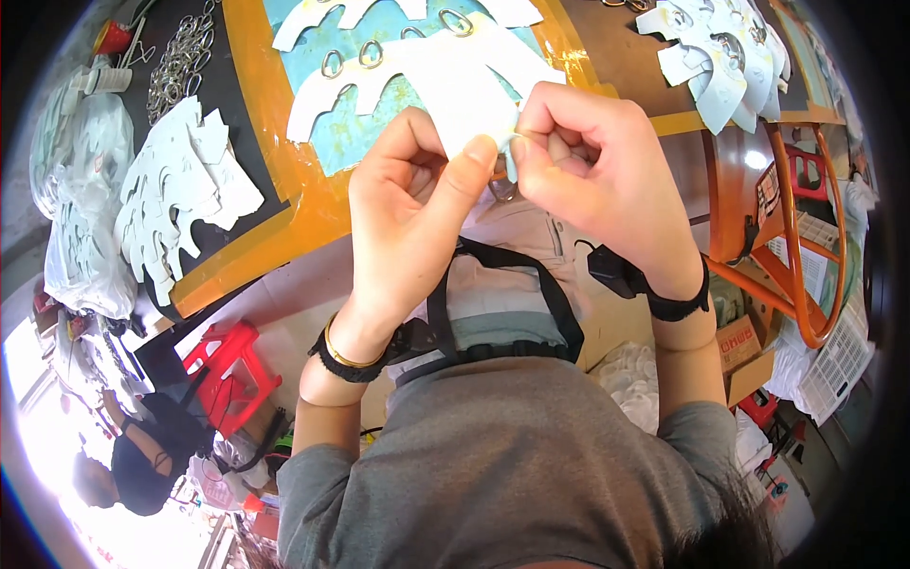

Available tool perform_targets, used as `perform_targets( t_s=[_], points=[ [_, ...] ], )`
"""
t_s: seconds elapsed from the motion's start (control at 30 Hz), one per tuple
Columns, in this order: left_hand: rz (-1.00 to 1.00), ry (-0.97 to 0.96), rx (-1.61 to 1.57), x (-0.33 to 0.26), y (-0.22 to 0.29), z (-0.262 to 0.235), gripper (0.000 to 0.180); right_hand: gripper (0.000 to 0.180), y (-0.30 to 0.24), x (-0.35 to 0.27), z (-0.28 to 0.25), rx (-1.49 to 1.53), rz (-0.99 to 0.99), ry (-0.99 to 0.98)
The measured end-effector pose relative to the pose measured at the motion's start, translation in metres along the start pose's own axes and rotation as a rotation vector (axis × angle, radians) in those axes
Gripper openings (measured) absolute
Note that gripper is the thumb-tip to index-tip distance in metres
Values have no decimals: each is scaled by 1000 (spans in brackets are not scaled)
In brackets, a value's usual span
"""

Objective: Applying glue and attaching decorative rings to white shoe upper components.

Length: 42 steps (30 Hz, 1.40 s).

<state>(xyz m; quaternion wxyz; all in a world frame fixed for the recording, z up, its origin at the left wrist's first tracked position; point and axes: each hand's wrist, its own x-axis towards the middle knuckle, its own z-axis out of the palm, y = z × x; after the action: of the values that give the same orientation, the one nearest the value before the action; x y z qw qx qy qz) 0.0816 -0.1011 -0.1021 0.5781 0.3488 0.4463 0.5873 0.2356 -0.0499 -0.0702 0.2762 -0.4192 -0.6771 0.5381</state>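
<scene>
The left hand point(408, 204) and right hand point(588, 166) were pinched together on the tab of a white cut-out piece point(464, 85) at twelve o'clock (over the blue mat point(355, 142)), seemingly threading a metal ring point(501, 190), which would need steady fingertip pressure.

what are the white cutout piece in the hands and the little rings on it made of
White cutout piece: looks like a thin, flexible sheet, maybe synthetic leather or stiff fabric, matte; it bends where the left hand and right hand pinch it. Rings: probably metal, silvery and shiny, with bright glints.
</scene>
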Motion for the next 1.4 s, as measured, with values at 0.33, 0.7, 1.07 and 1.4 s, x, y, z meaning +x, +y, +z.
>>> perform_targets(
  t_s=[0.33,0.7,1.07,1.4],
  points=[
    [-153,-40,58,5,7,-6,37,16,11,6,-2,-6,38,-114],
    [-360,-265,41,18,3,-20,30,16,14,14,-8,105,200,-203],
    [-238,-26,-8,9,0,-12,26,18,-9,-5,-13,178,132,124],
    [-184,38,177,-5,5,-7,19,22,17,-21,28,-93,-44,170]
  ],
)
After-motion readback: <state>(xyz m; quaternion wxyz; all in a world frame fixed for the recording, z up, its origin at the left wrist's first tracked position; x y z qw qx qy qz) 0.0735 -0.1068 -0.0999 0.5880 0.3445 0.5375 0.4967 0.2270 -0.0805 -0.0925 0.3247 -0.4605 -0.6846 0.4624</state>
